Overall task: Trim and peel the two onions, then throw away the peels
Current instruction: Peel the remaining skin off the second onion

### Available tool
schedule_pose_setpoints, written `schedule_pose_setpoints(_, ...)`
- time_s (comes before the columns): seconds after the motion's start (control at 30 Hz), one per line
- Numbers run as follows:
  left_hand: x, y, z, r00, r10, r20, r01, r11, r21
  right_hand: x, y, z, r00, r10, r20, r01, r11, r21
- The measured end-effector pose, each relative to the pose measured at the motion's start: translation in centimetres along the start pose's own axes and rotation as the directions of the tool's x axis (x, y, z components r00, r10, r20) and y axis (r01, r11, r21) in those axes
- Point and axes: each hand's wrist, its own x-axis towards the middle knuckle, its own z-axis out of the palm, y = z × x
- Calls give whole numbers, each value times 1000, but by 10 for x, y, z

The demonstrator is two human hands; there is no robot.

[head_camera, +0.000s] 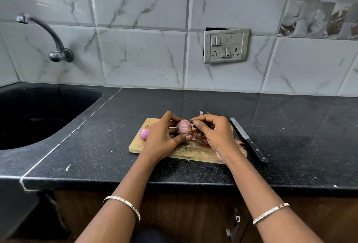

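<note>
A purple onion (183,128) is held just above the wooden cutting board (186,151), with my left hand (162,136) gripping it from the left. My right hand (213,132) pinches a strip of skin at the onion's right side. A second onion (144,133), mostly bare and purple, lies on the board's left end, partly hidden behind my left hand. Loose brown-pink peels (242,146) lie on the board's right end and under my right hand.
A black-handled knife (249,142) lies on the dark granite counter (290,136) just right of the board. A black sink (38,114) is at the left, with a tap (48,35) above it. A switch panel (226,46) is on the tiled wall.
</note>
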Motion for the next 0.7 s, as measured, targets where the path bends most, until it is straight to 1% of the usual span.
schedule_pose_setpoints(0.07,0,1,1,1000,2,-4,-2,1000,-6,0,-1,-1,1000,-5,17,5,1000,18)
schedule_pose_setpoints(0.17,-1,2,1,1000,4,5,-4,1000,-30,0,-4,-1,993,-39,115,41,999,-11)
schedule_pose_setpoints(0.27,-2,3,0,999,-2,33,4,999,-46,0,-6,-1,986,-51,160,53,999,-4)
schedule_pose_setpoints(0.37,-1,2,0,998,-3,63,6,999,-54,-1,-5,-1,994,-29,103,25,999,42)
schedule_pose_setpoints(0.47,-1,0,-1,996,3,86,2,998,-58,-2,-5,-2,999,-38,33,36,998,53)
schedule_pose_setpoints(0.57,-1,-1,-1,995,13,98,-7,998,-61,-2,-5,-1,998,-61,21,61,998,-28)
schedule_pose_setpoints(0.7,-1,-1,-1,996,34,88,-30,999,-42,-2,-4,2,995,-87,47,93,982,-161)
